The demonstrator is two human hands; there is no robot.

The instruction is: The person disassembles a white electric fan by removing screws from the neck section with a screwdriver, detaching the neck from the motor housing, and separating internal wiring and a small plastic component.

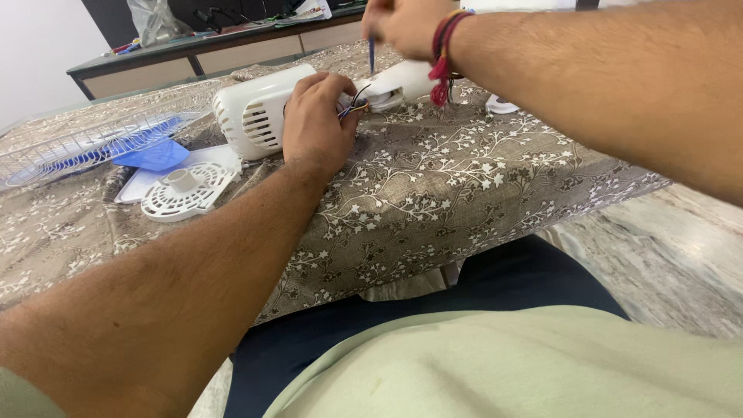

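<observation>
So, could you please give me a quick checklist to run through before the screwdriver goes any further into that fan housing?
1. Left hand steadies the white fan motor housing: ok, it rests on top of it.
2. Right hand grips the blue screwdriver: ok, held upright, tip down.
3. Wires clear of the tip: cannot tell; they bunch at the opening right by the left fingers.
4. Tip seated on a screw: cannot tell, hidden.
5. Removed round white cover out of the way: ok, lying to the left on the patterned tablecloth.
6. Blue fan blade set aside: ok, beside the wire grille.
</observation>
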